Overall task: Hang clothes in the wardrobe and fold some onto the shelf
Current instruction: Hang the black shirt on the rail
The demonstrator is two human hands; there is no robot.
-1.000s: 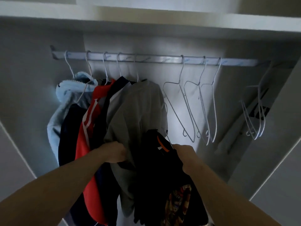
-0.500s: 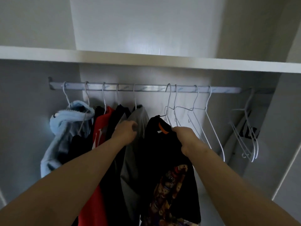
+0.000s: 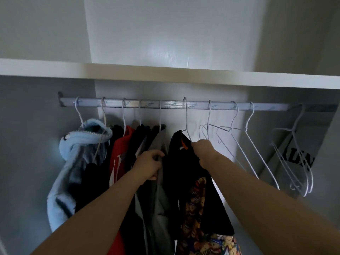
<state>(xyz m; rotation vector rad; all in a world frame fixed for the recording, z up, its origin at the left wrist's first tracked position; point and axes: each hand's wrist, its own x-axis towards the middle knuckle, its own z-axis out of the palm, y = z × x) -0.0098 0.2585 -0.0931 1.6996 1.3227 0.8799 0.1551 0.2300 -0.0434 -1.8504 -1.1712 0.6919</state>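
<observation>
A black garment with a printed bear pattern (image 3: 185, 172) hangs on a white wire hanger (image 3: 186, 126) whose hook sits over the metal rail (image 3: 165, 104). My right hand (image 3: 204, 150) grips the garment's shoulder and the hanger at its right side. My left hand (image 3: 149, 166) holds the edge of the grey garment (image 3: 158, 199) hanging just left of it. Further left on the rail hang a dark garment, a red garment (image 3: 119, 155) and a light blue fleece (image 3: 81, 159).
Several empty white wire hangers (image 3: 244, 137) hang right of my right hand, and more (image 3: 298, 162) at the rail's far right by a grey printed cloth (image 3: 294, 159). A white shelf (image 3: 165, 74) runs above the rail. Wardrobe walls close both sides.
The black garment on its hanger rose from waist height and its hook now sits over the rail. Both hands moved up with it; the view tilted upward.
</observation>
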